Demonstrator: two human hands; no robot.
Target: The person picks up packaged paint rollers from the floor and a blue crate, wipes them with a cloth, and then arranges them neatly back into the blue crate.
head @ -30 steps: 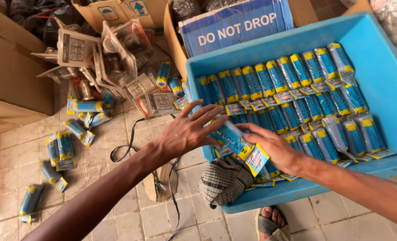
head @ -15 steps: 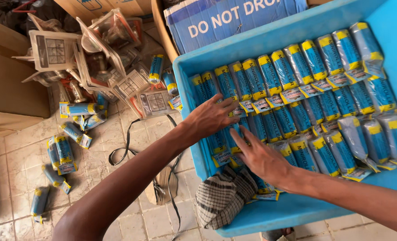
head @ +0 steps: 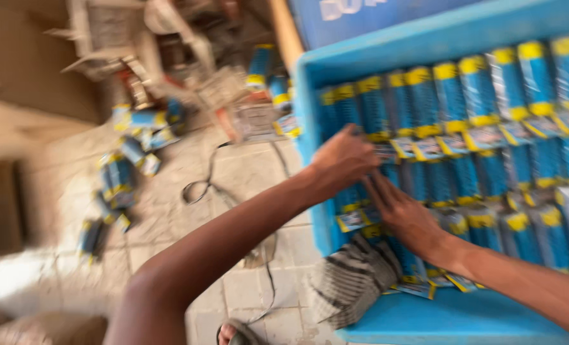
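At the crate's left wall (head: pixel 310 160), left hand (head: pixel 342 160) and right hand (head: pixel 402 214) press blue packets (head: pixel 463 102)

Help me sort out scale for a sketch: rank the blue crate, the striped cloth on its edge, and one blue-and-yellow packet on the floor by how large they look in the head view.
1. blue crate, by far the largest.
2. striped cloth.
3. floor packet, smallest, though it is blurred and lies farther from the camera, so its true size is unsure.

Blue yellow-banded packets (head: pixel 463 121), flat in rows inside blue crate (head: pixel 425 48)
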